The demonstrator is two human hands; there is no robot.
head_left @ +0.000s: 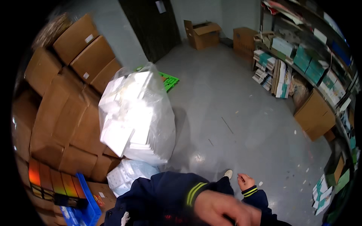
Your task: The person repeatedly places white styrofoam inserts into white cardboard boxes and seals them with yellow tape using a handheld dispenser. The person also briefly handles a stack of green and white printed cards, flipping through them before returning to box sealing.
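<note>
My left hand (222,209) is large and blurred near the lower edge, its forearm reaching across from the left in a dark navy sleeve with yellow-green cuff stripes. Its fingers bend downward and are partly smeared and cut off by the frame, so whatever they hold cannot be told. Just beyond it is my right hand (246,182), with its fingers curled in over the grey floor; anything inside them is too small or hidden to make out. To the left of both hands stands a big clear plastic bag (156,124) filled with white flat pieces (141,132).
Brown cartons (69,109) are stacked high on the left, above a blue crate (90,205). A bluish bag (130,175) sits below the clear bag, and a green plastic pallet (169,81) behind it. Shelving (309,77) lines the right. An open carton (203,35) stands far back.
</note>
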